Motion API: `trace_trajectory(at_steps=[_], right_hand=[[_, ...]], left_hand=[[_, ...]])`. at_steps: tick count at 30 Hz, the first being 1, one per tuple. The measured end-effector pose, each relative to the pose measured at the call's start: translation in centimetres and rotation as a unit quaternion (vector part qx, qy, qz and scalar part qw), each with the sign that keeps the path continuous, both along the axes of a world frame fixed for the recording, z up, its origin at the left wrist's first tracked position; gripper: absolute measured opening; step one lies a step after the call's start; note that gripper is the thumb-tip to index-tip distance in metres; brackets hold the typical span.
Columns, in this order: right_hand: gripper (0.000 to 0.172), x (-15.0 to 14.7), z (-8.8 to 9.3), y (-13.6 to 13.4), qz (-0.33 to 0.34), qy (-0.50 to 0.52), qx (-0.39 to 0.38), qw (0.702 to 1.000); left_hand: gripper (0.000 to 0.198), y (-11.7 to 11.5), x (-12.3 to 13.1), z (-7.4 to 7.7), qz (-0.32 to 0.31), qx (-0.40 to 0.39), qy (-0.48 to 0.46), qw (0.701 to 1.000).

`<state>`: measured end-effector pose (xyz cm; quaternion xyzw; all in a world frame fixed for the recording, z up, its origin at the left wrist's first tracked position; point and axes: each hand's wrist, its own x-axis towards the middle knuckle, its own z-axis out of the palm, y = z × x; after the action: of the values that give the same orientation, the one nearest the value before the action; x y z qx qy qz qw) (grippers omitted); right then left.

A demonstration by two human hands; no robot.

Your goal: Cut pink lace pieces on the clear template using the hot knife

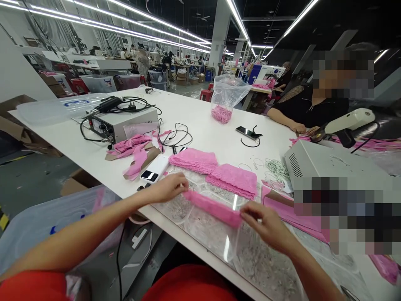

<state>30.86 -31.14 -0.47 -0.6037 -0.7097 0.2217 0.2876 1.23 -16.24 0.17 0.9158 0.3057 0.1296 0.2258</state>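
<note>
A narrow strip of pink fabric point(213, 207) is stretched between my two hands, just above the clear patterned mat at the table's front edge. My left hand point(171, 186) pinches its left end between thumb and fingers. At the other end, my right hand point(265, 221) grips the strip's right corner the same way. Right behind the strip lie two stacks of pink fabric pieces, a left stack point(193, 160) and a right stack point(233, 180). Folded pink fabric point(291, 211) rests to the right of my right hand.
A grey box with cables point(125, 123) stands at the back left, near a white power bank point(155, 168). A bag of pink pieces point(222, 113) and a phone point(248, 133) sit farther back. At right are a grey machine point(341, 163) and a seated person point(308, 104).
</note>
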Motion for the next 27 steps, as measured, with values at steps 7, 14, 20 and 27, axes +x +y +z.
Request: trace_trajectory(at_steps=[7,14,20,27], right_hand=[[0.019,2.0,5.6,14.8,-0.086,-0.021,0.125,0.988],[0.012,-1.1,1.1,20.1,-0.023,-0.039,0.17,0.984],[0.015,-2.3,-2.5,17.8,0.031,-0.037,0.116,0.992],[0.023,1.2,-1.4,14.7,-0.066,-0.022,0.088,0.994]], left_hand=[[0.017,12.2,3.0,5.6,0.133,0.084,-0.055,0.986],[0.015,13.6,-0.2,1.9,0.14,0.114,-0.026,0.983],[0.023,12.4,-2.6,-1.9,0.108,0.112,0.028,0.987],[0.026,10.9,-0.5,-0.2,0.053,0.174,0.029,0.983]])
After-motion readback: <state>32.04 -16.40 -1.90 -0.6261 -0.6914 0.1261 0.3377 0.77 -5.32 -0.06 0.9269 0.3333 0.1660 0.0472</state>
